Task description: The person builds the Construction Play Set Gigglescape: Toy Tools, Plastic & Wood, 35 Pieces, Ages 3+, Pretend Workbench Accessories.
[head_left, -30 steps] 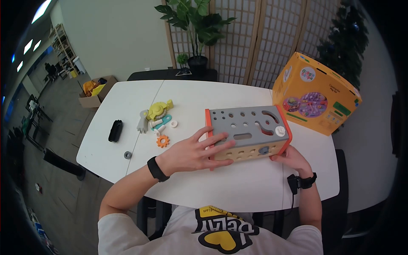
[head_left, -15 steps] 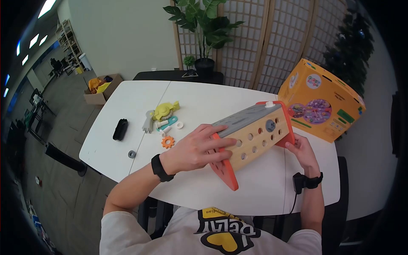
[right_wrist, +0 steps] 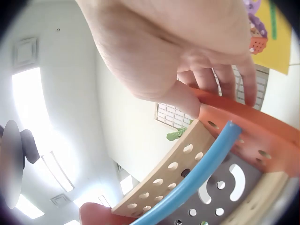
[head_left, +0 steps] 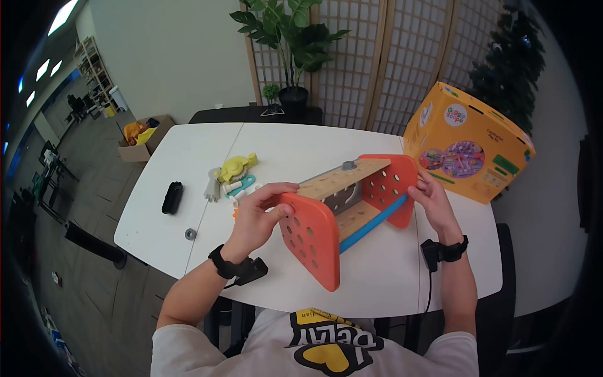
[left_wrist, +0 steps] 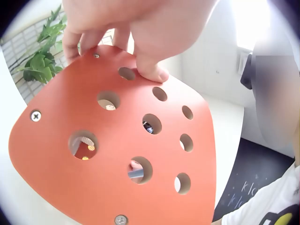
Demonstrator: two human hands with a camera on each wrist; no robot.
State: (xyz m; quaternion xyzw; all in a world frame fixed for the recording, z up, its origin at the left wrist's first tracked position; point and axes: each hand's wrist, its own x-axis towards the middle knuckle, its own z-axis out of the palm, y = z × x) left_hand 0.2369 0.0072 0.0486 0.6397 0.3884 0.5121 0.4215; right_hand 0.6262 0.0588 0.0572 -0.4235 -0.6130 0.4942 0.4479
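Observation:
Both hands hold a toy workbench, with the wooden board (head_left: 342, 178) on top and the blue rod (head_left: 372, 224) facing the person. My left hand (head_left: 256, 217) grips a corner of the left orange end panel (head_left: 312, 242). In the left wrist view its thumb (left_wrist: 153, 72) presses the outer face while the fingers go over the edge. At the other end, my right hand (head_left: 435, 204) pinches the edge of the right orange panel (right_wrist: 255, 131), thumb on the near side. A grey perforated panel (right_wrist: 225, 180) shows inside the frame.
Left of the workbench lie a yellow toy piece (head_left: 235, 168), a grey piece (head_left: 212, 186), a teal piece (head_left: 247, 181) and white screws. Farther left are a black case (head_left: 172, 198) and a grey ring (head_left: 190, 234). A yellow box (head_left: 471, 141) stands back right.
The workbench has been turned over from grey panel up, so its blue rod and inside now face the person. My left hand shifted from its front to the left panel's corner; the right moved up.

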